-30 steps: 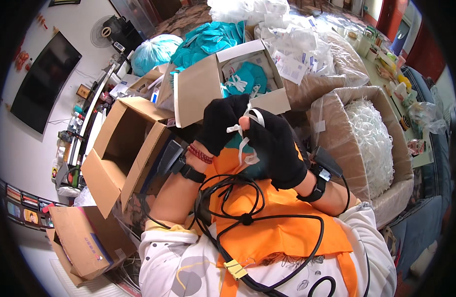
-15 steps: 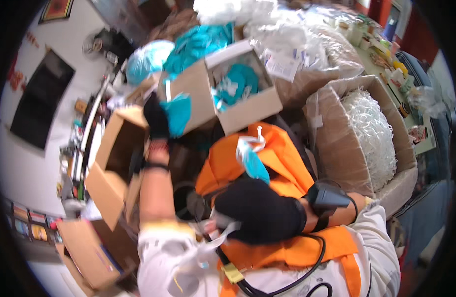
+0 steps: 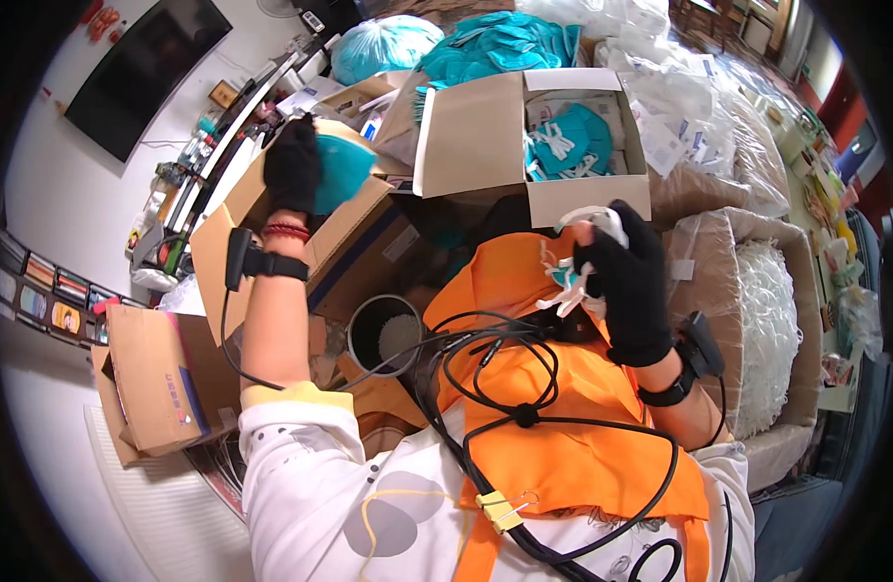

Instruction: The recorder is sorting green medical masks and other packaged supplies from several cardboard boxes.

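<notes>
My left hand [image 3: 293, 170], in a black glove, grips a flat teal face mask [image 3: 342, 175] above an open brown carton [image 3: 235, 199]. My right hand [image 3: 629, 286], also gloved with bare fingertips, is closed on a bunch of white ear loops [image 3: 571, 291] with a small teal part showing between them. It hovers over my orange apron [image 3: 495, 272], just in front of an open white box [image 3: 590, 206]. Inside that box lie teal masks [image 3: 573, 141] with white loops. How many pieces my right hand holds is hidden.
A large carton of white elastic loops [image 3: 765, 330] stands at my right. Behind are a heap of teal pieces [image 3: 500, 44] and clear plastic bags [image 3: 694, 107]. A grey bin [image 3: 383, 335] sits by my lap, where black cables [image 3: 526, 415] cross. Another carton [image 3: 165, 383] is lower left.
My right hand has risen from close to my body toward the white box, holding the white loops. My left hand has kept the teal mask and now holds it over the brown carton. The view has shifted.
</notes>
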{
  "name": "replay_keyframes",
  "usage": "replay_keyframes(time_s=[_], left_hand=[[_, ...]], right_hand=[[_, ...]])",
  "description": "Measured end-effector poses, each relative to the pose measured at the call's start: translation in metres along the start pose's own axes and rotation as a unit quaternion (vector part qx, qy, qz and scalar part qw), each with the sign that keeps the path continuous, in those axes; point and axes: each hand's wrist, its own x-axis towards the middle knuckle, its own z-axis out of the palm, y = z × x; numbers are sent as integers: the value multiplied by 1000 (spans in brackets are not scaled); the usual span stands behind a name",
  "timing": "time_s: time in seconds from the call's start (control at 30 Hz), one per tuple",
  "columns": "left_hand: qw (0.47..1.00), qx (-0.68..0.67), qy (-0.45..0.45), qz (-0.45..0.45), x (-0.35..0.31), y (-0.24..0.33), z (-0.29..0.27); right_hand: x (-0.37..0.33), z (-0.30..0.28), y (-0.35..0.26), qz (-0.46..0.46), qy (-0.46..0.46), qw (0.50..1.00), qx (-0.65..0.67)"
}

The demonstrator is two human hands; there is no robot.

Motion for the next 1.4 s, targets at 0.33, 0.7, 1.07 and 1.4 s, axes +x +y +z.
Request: replay_keyframes(time_s=[0.33,0.7,1.07,1.4], left_hand=[[958,215,50,-183,-63,-163,23],[945,254,-187,84,-63,-108,43],[629,-514,-561,160,-84,244,15],[768,-328,-432,341,-146,258,45]], right_hand=[[16,-11,1,-1,-9,999,37],[24,-22,-3,-27,-12,1000,-3],[44,-14,-67,-83,-27,983,164],[46,-126,-71,-232,182,932,-211]])
